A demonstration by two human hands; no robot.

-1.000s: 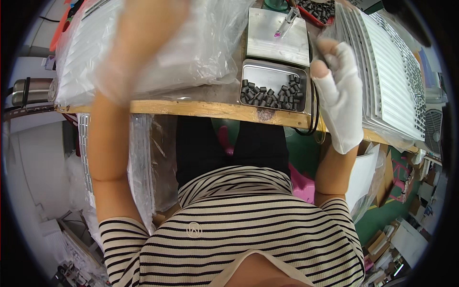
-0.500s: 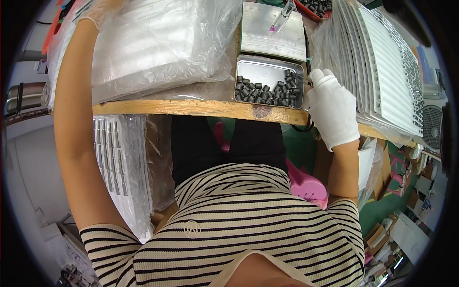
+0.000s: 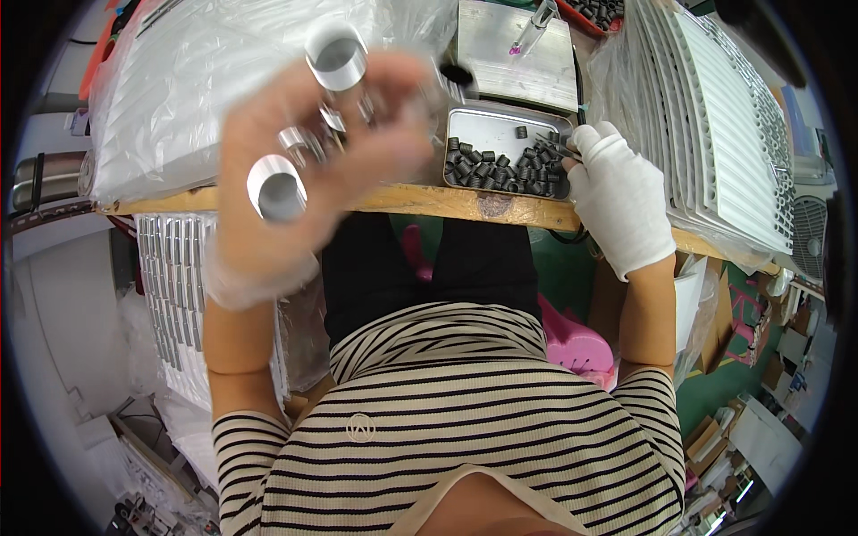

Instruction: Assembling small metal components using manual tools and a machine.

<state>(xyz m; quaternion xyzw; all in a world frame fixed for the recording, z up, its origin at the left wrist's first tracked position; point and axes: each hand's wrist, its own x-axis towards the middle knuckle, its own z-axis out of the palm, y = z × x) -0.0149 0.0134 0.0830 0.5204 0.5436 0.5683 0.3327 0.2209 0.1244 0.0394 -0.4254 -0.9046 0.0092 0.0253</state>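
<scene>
Left to right: a bagged stack of white grilles (image 3: 170, 98) lies on the left of the surface (image 3: 393, 198), wrapped in clear film; more bagged grilles (image 3: 174, 295) hang below the edge, beside the person's left arm. The left hand (image 3: 304, 170), in a thin clear glove, is raised near the camera and blurred; its fingers are spread about halfway, and short metal rings (image 3: 335, 58) sit on the fingertips, one large at the top, another at the lower left (image 3: 277, 188), with smaller ones between. Whether the hand grips anything besides these rings cannot be told. Centre: a metal tray (image 3: 500, 134) holds a pile of small dark threaded inserts (image 3: 500, 170); about half of its floor is bare, so the stock is judged partly used, with plenty left. Behind it stands a metal block (image 3: 509, 54). The right hand (image 3: 617, 196), in a white cloth glove, rests at the tray's right rim, fingers curled narrow and touching the inserts; what it pinches, if anything, is not visible. Far right, a fanned stack of grilles (image 3: 724, 134) leans on the surface.
</scene>
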